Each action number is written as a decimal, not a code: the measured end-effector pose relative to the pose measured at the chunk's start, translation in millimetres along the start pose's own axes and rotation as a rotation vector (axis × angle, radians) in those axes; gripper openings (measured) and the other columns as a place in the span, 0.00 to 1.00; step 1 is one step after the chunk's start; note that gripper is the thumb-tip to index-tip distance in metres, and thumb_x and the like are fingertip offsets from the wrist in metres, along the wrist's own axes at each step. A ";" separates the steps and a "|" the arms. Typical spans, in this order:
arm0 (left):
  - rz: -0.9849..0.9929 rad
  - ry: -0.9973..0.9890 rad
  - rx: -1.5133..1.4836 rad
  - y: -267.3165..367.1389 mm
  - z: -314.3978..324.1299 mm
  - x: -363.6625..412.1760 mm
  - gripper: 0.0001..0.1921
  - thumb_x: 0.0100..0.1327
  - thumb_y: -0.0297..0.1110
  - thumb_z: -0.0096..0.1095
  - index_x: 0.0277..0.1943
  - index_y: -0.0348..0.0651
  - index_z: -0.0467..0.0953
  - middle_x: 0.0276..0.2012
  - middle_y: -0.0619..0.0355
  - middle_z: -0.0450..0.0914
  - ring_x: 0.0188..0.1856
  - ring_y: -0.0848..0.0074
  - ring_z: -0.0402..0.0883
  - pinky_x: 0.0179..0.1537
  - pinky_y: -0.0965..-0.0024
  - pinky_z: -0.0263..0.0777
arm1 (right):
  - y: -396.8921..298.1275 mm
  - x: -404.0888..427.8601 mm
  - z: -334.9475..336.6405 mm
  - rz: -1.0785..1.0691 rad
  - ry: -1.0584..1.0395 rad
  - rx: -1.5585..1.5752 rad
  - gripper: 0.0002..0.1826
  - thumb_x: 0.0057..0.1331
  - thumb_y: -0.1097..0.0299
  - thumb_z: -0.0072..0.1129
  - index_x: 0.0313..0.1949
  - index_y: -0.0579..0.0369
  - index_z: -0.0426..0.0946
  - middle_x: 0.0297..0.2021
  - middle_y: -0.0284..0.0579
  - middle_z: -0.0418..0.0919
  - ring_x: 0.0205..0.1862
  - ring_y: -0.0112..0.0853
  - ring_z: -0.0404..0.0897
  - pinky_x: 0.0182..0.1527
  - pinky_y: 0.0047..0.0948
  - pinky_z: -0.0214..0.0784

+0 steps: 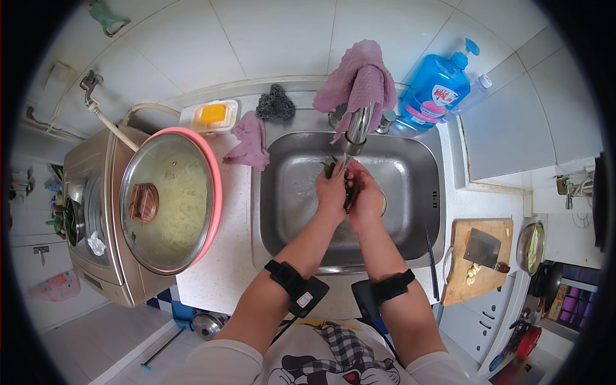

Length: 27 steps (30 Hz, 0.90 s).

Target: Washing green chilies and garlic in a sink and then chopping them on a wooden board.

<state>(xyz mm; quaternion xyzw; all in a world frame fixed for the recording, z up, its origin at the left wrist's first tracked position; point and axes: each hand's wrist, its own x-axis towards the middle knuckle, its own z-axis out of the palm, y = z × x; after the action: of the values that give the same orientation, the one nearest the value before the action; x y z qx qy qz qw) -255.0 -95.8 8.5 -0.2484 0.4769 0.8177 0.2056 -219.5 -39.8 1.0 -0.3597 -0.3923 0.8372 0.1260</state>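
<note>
Over the stainless steel sink [293, 202], my left hand [332, 193] and my right hand [365, 192] are cupped close together. Between them they hold dark green vegetables [329, 169], which look like chili peppers; their tips poke out above and below my fingers. Water runs from the chrome faucet [357, 126] onto my hands. A pink cloth [353, 82] is draped over the faucet. Part of a round pale-rimmed object [383, 203] shows behind my right hand; the rest is hidden.
Left of the sink, a glass lid [185, 159] covers a pink basin [216, 211] of pale shreds. A steel wool scourer [275, 103], a second pink cloth [250, 142] and a blue soap bottle [433, 86] stand behind. Rightward, a cleaver [482, 248] and garlic cloves [472, 273] lie on a cutting board [459, 288].
</note>
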 end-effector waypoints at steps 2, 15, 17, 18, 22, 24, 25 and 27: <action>-0.112 -0.004 -0.132 3.5 -13.5 12.4 0.09 0.67 0.37 0.64 0.39 0.42 0.76 0.27 0.61 0.77 0.24 0.79 0.75 0.25 0.72 0.68 | -0.2 -3.9 2.8 0.097 0.035 0.007 0.17 0.76 0.63 0.37 0.46 0.58 0.78 0.38 0.38 0.80 0.38 0.26 0.76 0.46 0.27 0.68; 0.293 -0.087 0.104 -13.5 -29.0 26.6 0.11 0.66 0.34 0.66 0.32 0.41 0.72 0.22 0.61 0.75 0.20 0.82 0.71 0.19 0.74 0.64 | 18.1 -21.1 -6.4 0.238 0.016 -0.715 0.25 0.77 0.50 0.40 0.36 0.58 0.78 0.26 0.41 0.80 0.30 0.30 0.80 0.35 0.30 0.73; 0.229 -0.028 0.080 -11.0 -20.6 22.7 0.12 0.66 0.35 0.67 0.31 0.40 0.71 0.22 0.61 0.74 0.19 0.81 0.71 0.19 0.74 0.64 | 44.7 -7.7 -27.6 -0.169 0.013 -0.785 0.27 0.77 0.49 0.40 0.33 0.59 0.78 0.24 0.42 0.78 0.27 0.29 0.78 0.30 0.28 0.70; 0.231 -0.026 0.080 -8.1 -21.7 22.1 0.12 0.66 0.35 0.67 0.31 0.40 0.71 0.22 0.61 0.74 0.19 0.81 0.71 0.19 0.74 0.64 | 50.4 -7.9 -24.5 -0.569 -0.015 -0.834 0.29 0.77 0.48 0.41 0.30 0.60 0.78 0.21 0.42 0.77 0.24 0.27 0.77 0.26 0.26 0.67; 0.034 0.036 -0.159 5.5 -27.9 23.3 0.13 0.67 0.39 0.66 0.31 0.43 0.72 0.22 0.63 0.73 0.21 0.80 0.71 0.19 0.74 0.63 | 39.6 -15.4 -25.3 -0.603 -0.048 -0.889 0.29 0.76 0.48 0.43 0.26 0.60 0.76 0.20 0.42 0.74 0.17 0.25 0.70 0.20 0.24 0.59; -0.010 0.081 -0.191 9.5 -29.8 25.4 0.14 0.67 0.40 0.66 0.30 0.43 0.71 0.22 0.62 0.72 0.20 0.80 0.70 0.19 0.74 0.62 | 21.5 -25.1 -25.6 -0.004 -0.119 -0.857 0.27 0.75 0.47 0.46 0.26 0.56 0.72 0.17 0.38 0.69 0.13 0.25 0.63 0.17 0.25 0.53; -0.033 0.057 -0.187 10.4 -32.5 27.3 0.14 0.66 0.40 0.67 0.31 0.43 0.70 0.22 0.62 0.72 0.20 0.81 0.69 0.18 0.74 0.62 | 10.3 -33.2 -18.9 -0.002 -0.123 -0.858 0.27 0.75 0.47 0.46 0.26 0.56 0.72 0.17 0.38 0.69 0.13 0.25 0.63 0.17 0.25 0.53; -0.061 0.029 -0.183 9.7 -32.2 28.4 0.15 0.66 0.40 0.67 0.31 0.42 0.69 0.23 0.62 0.72 0.20 0.81 0.68 0.18 0.74 0.62 | -10.3 -46.7 -9.8 0.372 -0.047 -0.524 0.24 0.74 0.46 0.48 0.25 0.50 0.67 0.14 0.32 0.61 0.11 0.23 0.57 0.14 0.24 0.45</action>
<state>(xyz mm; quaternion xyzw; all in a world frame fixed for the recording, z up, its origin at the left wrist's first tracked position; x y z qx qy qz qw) -276.3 -125.9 -15.6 -0.2923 0.3952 0.8476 0.2000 -180.2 -50.4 28.0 -0.4259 -0.5249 0.7244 -0.1354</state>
